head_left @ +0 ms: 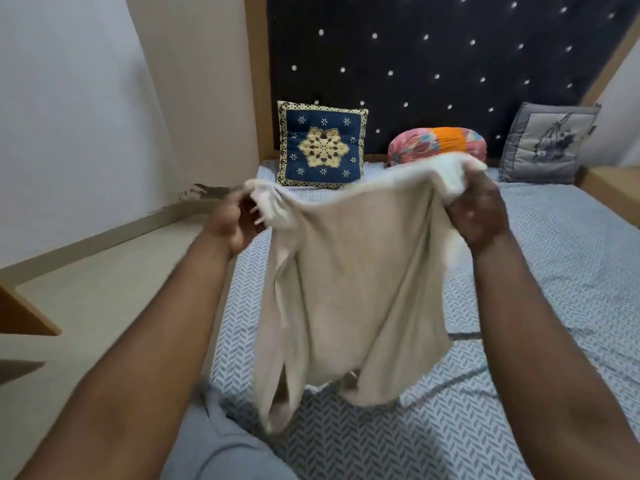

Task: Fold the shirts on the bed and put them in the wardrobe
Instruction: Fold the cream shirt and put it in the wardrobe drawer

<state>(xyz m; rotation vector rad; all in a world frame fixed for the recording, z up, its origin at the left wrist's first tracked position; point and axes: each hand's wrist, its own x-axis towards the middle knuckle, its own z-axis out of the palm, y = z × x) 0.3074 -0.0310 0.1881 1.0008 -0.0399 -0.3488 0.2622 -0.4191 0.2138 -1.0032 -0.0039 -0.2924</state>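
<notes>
A cream shirt hangs in the air above the bed, stretched between both hands, its lower edge loose just over the sheet. My left hand pinches its upper left corner. My right hand grips the bunched upper right corner. The cloth hides the fingertips of both hands. The bed has a grey-blue herringbone sheet.
Against the dark studded headboard lean a navy embroidered cushion, a colourful bolster and a grey cushion. Beige floor and a white wall lie to the left. A wooden corner juts in at the left edge.
</notes>
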